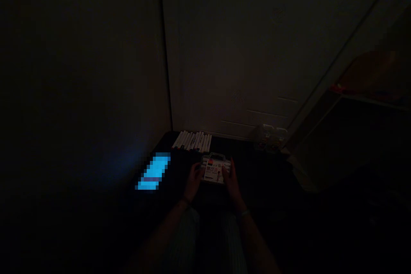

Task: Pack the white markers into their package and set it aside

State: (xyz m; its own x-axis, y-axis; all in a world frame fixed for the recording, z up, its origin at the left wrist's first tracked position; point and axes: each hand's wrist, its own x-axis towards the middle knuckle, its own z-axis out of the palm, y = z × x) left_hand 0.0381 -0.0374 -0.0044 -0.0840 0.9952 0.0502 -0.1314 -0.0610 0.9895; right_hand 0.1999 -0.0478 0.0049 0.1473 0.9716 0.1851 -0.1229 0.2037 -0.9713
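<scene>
Between my two hands is a clear plastic marker case (pixel 212 172) with a carry handle on its far side and a white printed label on its face. My left hand (pixel 193 179) grips the case's left side, and my right hand (pixel 230 177) grips the right side with the thumb over the label. Pale markers seem to show through the clear plastic, though the dark makes this hard to tell. Just beyond the case, a row of white markers (pixel 192 141) lies side by side on the dark table.
Left of my hands lies a glowing blue screen (pixel 154 172), pixelated. Clear plastic cases (pixel 271 138) stand at the table's back right, against the wall (pixel 224 60). The table (pixel 263 175) is dark, and the whole scene is dimly lit.
</scene>
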